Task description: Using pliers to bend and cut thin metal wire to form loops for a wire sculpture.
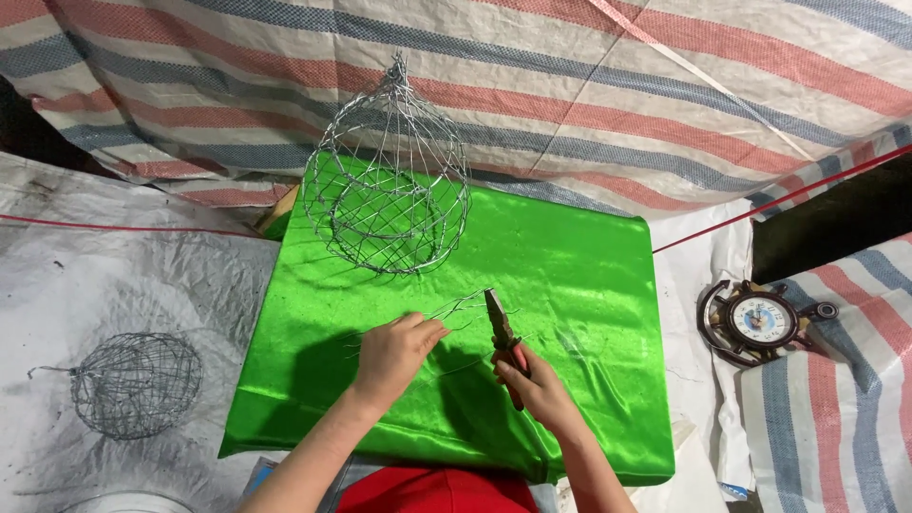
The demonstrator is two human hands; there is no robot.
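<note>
While pliers bite thin wire on the bright green satin cloth (570,285), a mesh piece is being twisted together.

Right hand (538,382) closed around the handles of the dark, red-gripped metal pliers (501,330), nose pointing away from the person at the loose strands of thin silver wire (456,306) lying mid-cloth. Left hand (395,348) just left of the pliers, fingers curled, pinching the strands flat. Judged: joining or twisting step; next move likely needs a steady pinch and a turn of the plier nose. Finished bulb-shaped silver wire-mesh cage (389,180) stands at the cloth's far edge, well apart from the hands. Second round wire cage (138,383) lies off the cloth's left side; small ornate round clock (758,321) off its right. Nothing crowds the hands; fine strands hard to trace.
</note>
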